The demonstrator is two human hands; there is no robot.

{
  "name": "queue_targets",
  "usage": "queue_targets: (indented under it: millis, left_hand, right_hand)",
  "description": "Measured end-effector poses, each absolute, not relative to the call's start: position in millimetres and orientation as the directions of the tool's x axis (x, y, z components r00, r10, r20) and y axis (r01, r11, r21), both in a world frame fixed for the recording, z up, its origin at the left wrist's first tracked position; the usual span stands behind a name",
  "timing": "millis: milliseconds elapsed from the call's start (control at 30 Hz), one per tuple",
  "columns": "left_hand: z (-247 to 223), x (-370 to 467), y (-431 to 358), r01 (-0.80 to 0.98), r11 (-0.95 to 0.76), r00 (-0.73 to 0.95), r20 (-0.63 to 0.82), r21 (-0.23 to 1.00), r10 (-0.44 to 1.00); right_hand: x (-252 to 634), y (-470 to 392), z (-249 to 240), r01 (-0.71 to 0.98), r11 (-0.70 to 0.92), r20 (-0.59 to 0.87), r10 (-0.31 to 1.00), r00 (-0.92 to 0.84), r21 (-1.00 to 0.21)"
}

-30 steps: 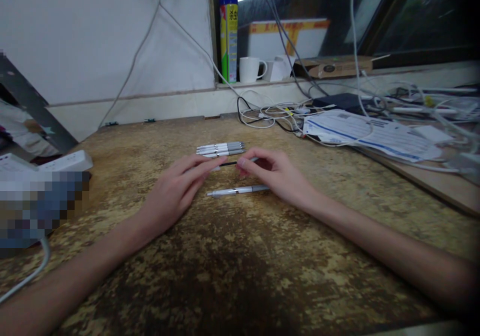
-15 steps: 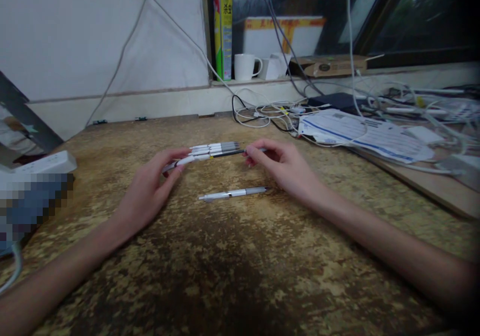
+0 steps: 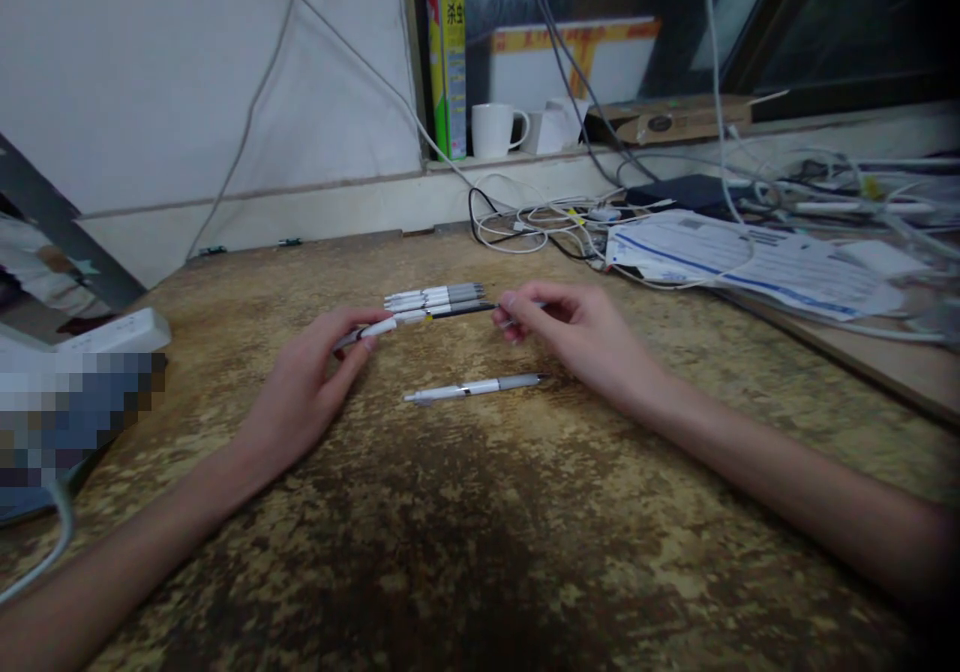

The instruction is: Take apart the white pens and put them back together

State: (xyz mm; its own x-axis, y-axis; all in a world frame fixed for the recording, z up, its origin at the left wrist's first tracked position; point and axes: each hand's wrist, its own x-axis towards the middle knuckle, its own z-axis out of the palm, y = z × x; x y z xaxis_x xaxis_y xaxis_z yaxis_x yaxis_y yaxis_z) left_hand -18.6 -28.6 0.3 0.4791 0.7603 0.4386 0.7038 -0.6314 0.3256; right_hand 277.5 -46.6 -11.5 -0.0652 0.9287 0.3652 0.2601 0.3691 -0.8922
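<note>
Left hand [image 3: 304, 392] and right hand [image 3: 581, 337] pinch white-and-grey pen [image 3: 420, 317] ends; three pens [image 3: 435, 297] grouped mid-table, one [image 3: 472, 387] apart.

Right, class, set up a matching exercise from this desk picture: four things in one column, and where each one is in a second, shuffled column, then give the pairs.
Things
1. pen being pulled apart
2. lone pen
3. white mug
4. printed papers

Places
A. on the window ledge beside the spray can
B. between the left hand and right hand
C. on the right, under cables
D. flat on the table, nearer than the hands

Pairs: 1-B, 2-D, 3-A, 4-C
</note>
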Motion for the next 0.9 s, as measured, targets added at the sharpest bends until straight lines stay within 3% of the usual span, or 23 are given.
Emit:
queue_targets:
  millis: [167,367,900]
  left_hand:
    - [-0.6,-19.9,-28.8,0.694,-0.666,0.516,0.456,0.274,0.725]
    - [-1.0,-21.4,-27.7,0.684,-0.678,0.514,0.483,0.267,0.709]
    - [-0.5,-19.8,-31.3,0.679,-0.695,0.548,0.467,0.236,0.694]
  right_hand:
    - [277.2,-44.3,-8.0,0.083,0.318,0.321,0.947,0.017,-0.944]
    - [277.1,-43.6,-6.7,0.03,0.293,0.294,0.955,0.038,-0.956]
    - [283.1,-37.3,-8.5,0.241,0.395,0.399,0.916,-0.031,-0.887]
